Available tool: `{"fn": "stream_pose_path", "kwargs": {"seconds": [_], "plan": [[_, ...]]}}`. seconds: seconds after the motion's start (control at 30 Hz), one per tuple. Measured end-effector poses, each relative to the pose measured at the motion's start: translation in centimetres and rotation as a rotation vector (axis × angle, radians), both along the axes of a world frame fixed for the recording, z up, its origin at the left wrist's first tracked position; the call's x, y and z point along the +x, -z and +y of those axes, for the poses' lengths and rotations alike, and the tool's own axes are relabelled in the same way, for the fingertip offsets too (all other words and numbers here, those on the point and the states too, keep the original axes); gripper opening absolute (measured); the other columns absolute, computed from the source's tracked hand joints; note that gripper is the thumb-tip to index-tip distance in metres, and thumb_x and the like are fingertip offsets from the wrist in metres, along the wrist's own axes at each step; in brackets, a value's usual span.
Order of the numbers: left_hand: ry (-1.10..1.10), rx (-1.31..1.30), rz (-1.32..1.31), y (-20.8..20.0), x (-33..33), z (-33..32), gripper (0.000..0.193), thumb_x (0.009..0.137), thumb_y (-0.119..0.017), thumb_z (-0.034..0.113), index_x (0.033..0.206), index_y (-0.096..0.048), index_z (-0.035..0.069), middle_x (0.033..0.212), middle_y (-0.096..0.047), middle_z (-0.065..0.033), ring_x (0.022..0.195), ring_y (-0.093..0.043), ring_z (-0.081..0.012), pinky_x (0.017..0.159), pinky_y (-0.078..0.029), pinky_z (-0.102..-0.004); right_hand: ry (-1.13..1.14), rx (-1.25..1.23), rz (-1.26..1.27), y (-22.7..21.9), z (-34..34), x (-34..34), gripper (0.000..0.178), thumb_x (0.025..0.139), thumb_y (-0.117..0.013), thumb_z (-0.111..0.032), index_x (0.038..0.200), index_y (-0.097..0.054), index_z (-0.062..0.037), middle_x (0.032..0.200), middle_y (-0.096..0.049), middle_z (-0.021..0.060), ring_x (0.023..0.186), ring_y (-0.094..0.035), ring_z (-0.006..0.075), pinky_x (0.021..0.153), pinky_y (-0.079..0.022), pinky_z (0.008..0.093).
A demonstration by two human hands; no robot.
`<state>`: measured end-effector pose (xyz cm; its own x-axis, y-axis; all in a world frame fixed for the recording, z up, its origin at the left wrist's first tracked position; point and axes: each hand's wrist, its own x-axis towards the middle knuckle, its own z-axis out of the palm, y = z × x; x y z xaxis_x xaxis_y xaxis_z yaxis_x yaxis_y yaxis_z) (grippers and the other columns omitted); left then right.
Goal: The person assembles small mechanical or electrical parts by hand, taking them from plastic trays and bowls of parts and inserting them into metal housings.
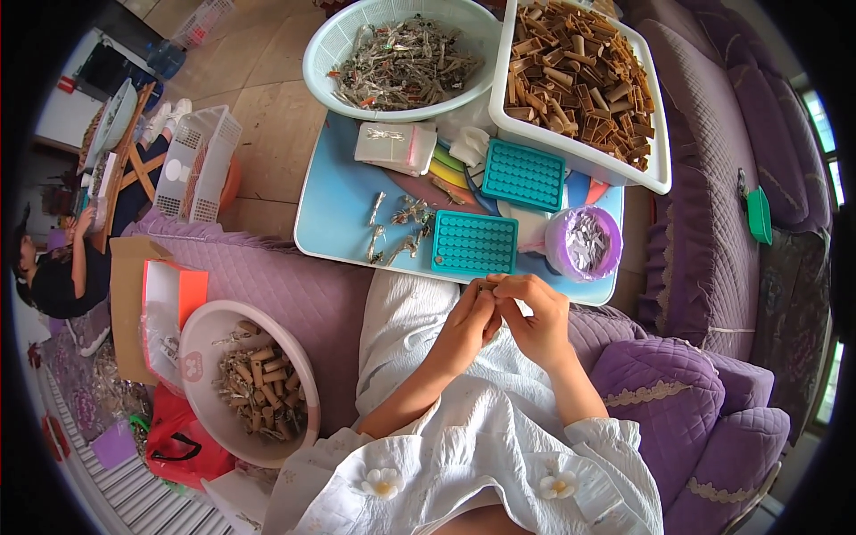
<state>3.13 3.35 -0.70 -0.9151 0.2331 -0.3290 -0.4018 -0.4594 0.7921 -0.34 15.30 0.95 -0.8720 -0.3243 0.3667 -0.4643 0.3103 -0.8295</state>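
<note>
Taking your hands as the clock's centre, a green tray [474,242] lay close at eleven to twelve on the blue table [332,214], with a second tray [524,175] beyond it at twelve. Loose metal clips [397,228] sat between ten and eleven, the purple-lined cup [586,243] between one and two. A basin of metal parts [314,67] stood at eleven, a white bin of brown pieces [662,152] toward one, the pink basin [308,392] between eight and nine. Your left hand [467,325] reached in from seven, your right hand [538,314] from five, fingers bent, fingertips meeting, both pinching a small brown piece [487,286], largely hidden, above your lap.
</note>
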Motion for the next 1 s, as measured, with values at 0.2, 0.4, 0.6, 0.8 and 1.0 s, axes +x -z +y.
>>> {"fn": "stream_pose_path", "kwargs": {"seconds": [0.2, 0.4, 0.6, 0.8, 1.0], "plan": [[-0.046, 0.206, -0.009, -0.6, -0.2, -0.8, 0.031, 0.093, -0.028, 0.036, 0.092, -0.041, 0.007, 0.059, -0.037, 0.0024, 0.047, -0.029, -0.0029, 0.042, -0.025, -0.0174, -0.006, -0.03, 0.05, -0.5, -0.8, -0.5, 0.014, 0.07, -0.058, 0.007, 0.08, -0.054, -0.0013, 0.083, -0.056, 0.0103, 0.08, -0.061, 0.0253, 0.063, -0.049, 0.0298], [-0.103, 0.143, 0.006, -0.5, 0.2, -1.1, 0.029, 0.093, -0.027, 0.033, 0.093, -0.04, 0.007, 0.061, -0.038, 0.0011, 0.047, -0.029, -0.003, 0.041, -0.025, -0.0172, -0.043, 0.05, 0.074, -0.4, -1.7, -0.6, 0.013, 0.072, -0.055, 0.008, 0.081, -0.051, -0.0004, 0.086, -0.054, 0.0115, 0.078, -0.059, 0.0259, 0.063, -0.048, 0.031], [-0.133, 0.053, 0.005, -0.1, 0.5, -1.2, 0.027, 0.093, -0.027, 0.031, 0.095, -0.039, 0.006, 0.061, -0.038, 0.0011, 0.047, -0.03, -0.0031, 0.04, -0.025, -0.0174, -0.093, 0.046, 0.019, 0.7, -2.0, -0.5, 0.013, 0.074, -0.053, 0.006, 0.085, -0.05, -0.0007, 0.088, -0.053, 0.0113, 0.076, -0.057, 0.0271, 0.063, -0.047, 0.0323], [-0.083, 0.02, 0.017, 0.3, 0.6, -3.1, 0.027, 0.093, -0.03, 0.03, 0.098, -0.04, 0.006, 0.061, -0.039, 0.0013, 0.049, -0.032, -0.0039, 0.045, -0.028, -0.0177, -0.323, 0.041, -0.071, -0.2, -1.9, -3.8, 0.008, 0.073, -0.057, 0.001, 0.08, -0.053, -0.0012, 0.08, -0.055, 0.0096, 0.074, -0.057, 0.0242, 0.062, -0.046, 0.0302], [-0.699, -0.821, 0.246, -7.0, 5.2, -10.2, 0.029, 0.088, -0.044, 0.031, 0.098, -0.046, 0.004, 0.092, -0.047, -0.0046, 0.083, -0.045, -0.0125, 0.076, -0.035, -0.0263, 0.0, 0.126, -0.142, -1.3, -5.7, -19.5, 0.02, 0.077, -0.06, -0.018, 0.09, -0.058, -0.0023, 0.071, -0.058, 0.0072, 0.066, -0.054, 0.0136, 0.059, -0.043, 0.0258]]}}
